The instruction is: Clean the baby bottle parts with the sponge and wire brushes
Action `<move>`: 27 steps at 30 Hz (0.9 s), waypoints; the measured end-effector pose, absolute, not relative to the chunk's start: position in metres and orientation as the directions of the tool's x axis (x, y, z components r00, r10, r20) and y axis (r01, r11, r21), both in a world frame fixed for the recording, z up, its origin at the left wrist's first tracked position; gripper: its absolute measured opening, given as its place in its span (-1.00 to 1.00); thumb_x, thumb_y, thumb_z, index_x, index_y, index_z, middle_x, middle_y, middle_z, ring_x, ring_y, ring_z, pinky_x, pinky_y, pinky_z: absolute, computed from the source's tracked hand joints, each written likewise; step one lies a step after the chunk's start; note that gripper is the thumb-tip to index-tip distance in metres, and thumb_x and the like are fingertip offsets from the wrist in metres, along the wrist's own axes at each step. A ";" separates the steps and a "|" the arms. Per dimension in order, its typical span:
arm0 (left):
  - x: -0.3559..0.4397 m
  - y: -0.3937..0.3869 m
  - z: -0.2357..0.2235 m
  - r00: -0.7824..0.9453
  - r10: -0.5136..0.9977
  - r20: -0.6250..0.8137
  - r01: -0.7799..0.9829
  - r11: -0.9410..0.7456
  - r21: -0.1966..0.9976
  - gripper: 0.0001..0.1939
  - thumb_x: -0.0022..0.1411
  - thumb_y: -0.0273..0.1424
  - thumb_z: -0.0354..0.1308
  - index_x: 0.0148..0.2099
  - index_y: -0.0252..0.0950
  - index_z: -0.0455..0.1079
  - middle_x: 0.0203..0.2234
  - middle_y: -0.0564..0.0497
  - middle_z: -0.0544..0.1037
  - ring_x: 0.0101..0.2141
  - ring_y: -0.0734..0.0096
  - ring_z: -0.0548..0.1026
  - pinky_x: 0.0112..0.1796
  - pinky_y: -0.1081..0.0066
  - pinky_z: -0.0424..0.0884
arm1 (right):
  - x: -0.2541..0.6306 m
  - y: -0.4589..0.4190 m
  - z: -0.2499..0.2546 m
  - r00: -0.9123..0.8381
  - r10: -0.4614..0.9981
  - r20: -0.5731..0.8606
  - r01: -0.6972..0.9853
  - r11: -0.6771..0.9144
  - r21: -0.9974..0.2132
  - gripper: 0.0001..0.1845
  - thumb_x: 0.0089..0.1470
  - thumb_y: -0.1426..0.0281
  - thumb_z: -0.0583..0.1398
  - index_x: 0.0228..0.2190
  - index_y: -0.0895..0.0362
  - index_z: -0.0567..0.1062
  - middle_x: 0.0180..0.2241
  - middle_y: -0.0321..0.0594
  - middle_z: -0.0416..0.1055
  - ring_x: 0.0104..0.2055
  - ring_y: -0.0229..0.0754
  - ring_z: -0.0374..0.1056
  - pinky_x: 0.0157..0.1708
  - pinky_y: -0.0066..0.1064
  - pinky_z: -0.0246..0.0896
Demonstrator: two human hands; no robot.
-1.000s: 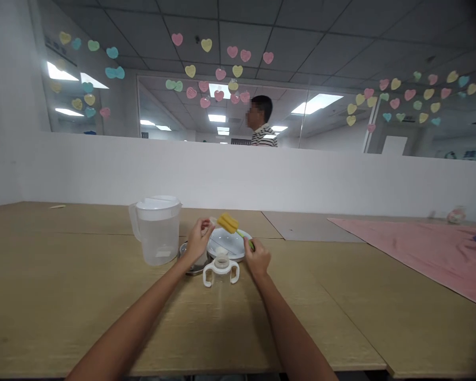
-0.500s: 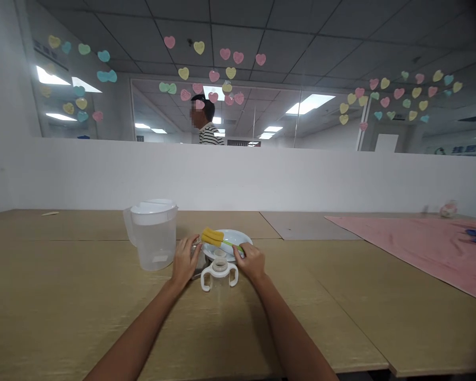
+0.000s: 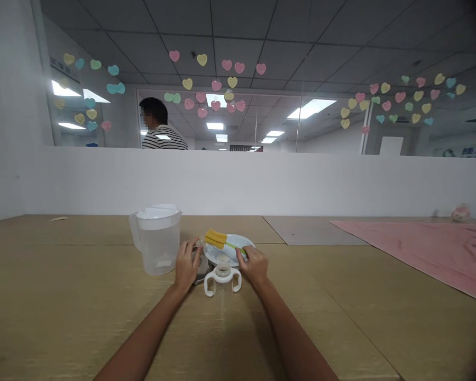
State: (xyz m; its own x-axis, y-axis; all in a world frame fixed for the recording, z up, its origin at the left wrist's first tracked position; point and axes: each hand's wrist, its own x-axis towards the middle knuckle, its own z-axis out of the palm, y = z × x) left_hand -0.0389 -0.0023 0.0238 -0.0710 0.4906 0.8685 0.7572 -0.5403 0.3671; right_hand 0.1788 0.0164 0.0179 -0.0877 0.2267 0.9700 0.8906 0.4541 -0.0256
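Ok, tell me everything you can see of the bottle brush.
The bottle brush has a yellow foam sponge head, apparently two strips, on a thin green handle. It lies roughly level over a white plate. The right hand grips the handle end, and the sponge end reaches toward the fingers of the left hand; whether they touch it is hard to tell.

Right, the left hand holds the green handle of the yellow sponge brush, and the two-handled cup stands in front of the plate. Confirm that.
Wrong hand. The head view shows the right hand holding the green handle of the yellow sponge brush. The two-handled cup does stand in front of the plate.
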 end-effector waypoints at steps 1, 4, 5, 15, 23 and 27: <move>-0.039 -0.003 0.024 -0.082 0.480 0.874 0.755 -0.542 0.369 -0.70 0.27 -0.27 -0.13 -0.01 -0.24 0.23 -0.23 -0.07 0.38 -0.19 0.27 0.35 -0.13 0.25 0.30 | 0.179 0.016 0.018 -0.085 0.225 0.971 0.889 0.456 -0.028 -0.64 0.11 0.26 0.03 -0.59 0.17 0.43 -0.66 -0.26 0.32 -0.58 -0.34 0.21 -0.53 -0.50 -0.10; -0.039 -0.005 0.026 -0.090 0.464 0.881 0.748 -0.552 0.368 -0.72 0.28 -0.30 -0.12 -0.01 -0.24 0.24 -0.19 -0.08 0.35 -0.15 0.27 0.33 -0.10 0.26 0.28 | 0.178 0.017 0.018 -0.090 0.228 0.969 0.887 0.461 -0.027 -0.64 0.11 0.26 0.03 -0.59 0.16 0.43 -0.66 -0.26 0.33 -0.58 -0.34 0.22 -0.53 -0.50 -0.09; -0.039 -0.005 0.026 -0.084 0.463 0.883 0.748 -0.556 0.363 -0.72 0.28 -0.31 -0.12 -0.01 -0.25 0.24 -0.19 -0.08 0.35 -0.15 0.28 0.33 -0.10 0.26 0.28 | 0.178 0.017 0.017 -0.091 0.232 0.968 0.887 0.461 -0.027 -0.63 0.11 0.26 0.03 -0.59 0.16 0.43 -0.66 -0.26 0.33 -0.58 -0.34 0.22 -0.53 -0.50 -0.09; -0.038 -0.008 0.028 -0.048 0.484 0.874 0.764 -0.546 0.345 -0.73 0.26 -0.28 -0.09 -0.05 -0.23 0.26 -0.24 -0.05 0.39 -0.18 0.28 0.36 -0.13 0.28 0.29 | 0.179 0.019 0.015 -0.055 0.301 0.952 0.896 0.435 -0.086 -0.64 0.10 0.23 0.05 -0.56 0.16 0.46 -0.62 -0.25 0.37 -0.57 -0.33 0.24 -0.51 -0.50 -0.07; -0.044 -0.008 0.026 -0.143 0.482 0.865 0.767 -0.498 0.404 -0.75 0.24 -0.25 -0.09 -0.34 -0.28 0.32 -0.39 -0.01 0.35 -0.31 0.34 0.36 -0.24 0.38 0.29 | 0.180 0.021 0.014 -0.012 0.284 0.959 0.911 0.399 -0.106 -0.63 0.10 0.21 0.05 -0.57 0.16 0.46 -0.63 -0.27 0.36 -0.58 -0.35 0.22 -0.52 -0.50 -0.08; -0.049 -0.001 0.022 -0.162 0.500 0.851 0.823 -0.407 0.396 -0.70 0.16 -0.23 -0.02 -0.53 -0.28 0.28 -0.45 0.03 0.31 -0.39 0.41 0.33 -0.29 0.41 0.27 | 0.182 0.023 0.014 0.076 0.248 0.966 0.926 0.342 -0.161 -0.61 0.10 0.20 0.05 -0.59 0.17 0.45 -0.66 -0.30 0.35 -0.60 -0.36 0.20 -0.55 -0.49 -0.14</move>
State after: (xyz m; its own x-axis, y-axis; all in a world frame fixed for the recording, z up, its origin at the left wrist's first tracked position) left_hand -0.0494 -0.0008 0.0215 -0.1619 0.5004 0.8506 0.8233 -0.4067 0.3959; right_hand 0.1817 0.0226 0.0141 0.0765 0.2477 0.9658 0.9257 0.3423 -0.1611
